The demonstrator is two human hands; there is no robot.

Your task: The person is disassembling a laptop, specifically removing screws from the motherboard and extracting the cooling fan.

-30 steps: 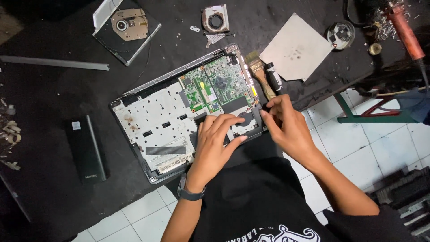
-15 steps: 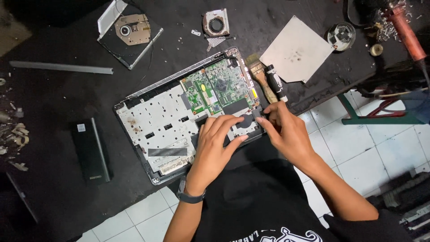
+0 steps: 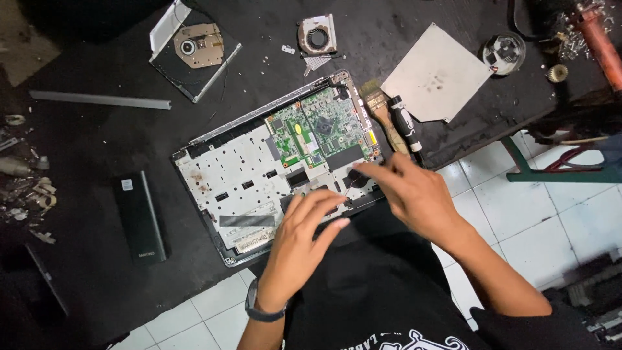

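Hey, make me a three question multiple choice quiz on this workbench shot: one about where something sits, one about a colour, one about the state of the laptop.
1. Where does the optical drive lie relative to the opened laptop?
A. Up and to the left of it on the table
B. On the tiled floor
C. Under the person's right hand

2. What colour is the circuit board inside the laptop?
A. Red
B. Green
C. Blue

3. In what state is the laptop?
A. Closed with its lid shut
B. Case opened with the board exposed
C. Wrapped in a box

Answers:
1. A, the drive rests on the black table above and left of the laptop.
2. B, the exposed board is plainly green.
3. B, the board shows bare while the left hand and right hand rest at the laptop's near edge.
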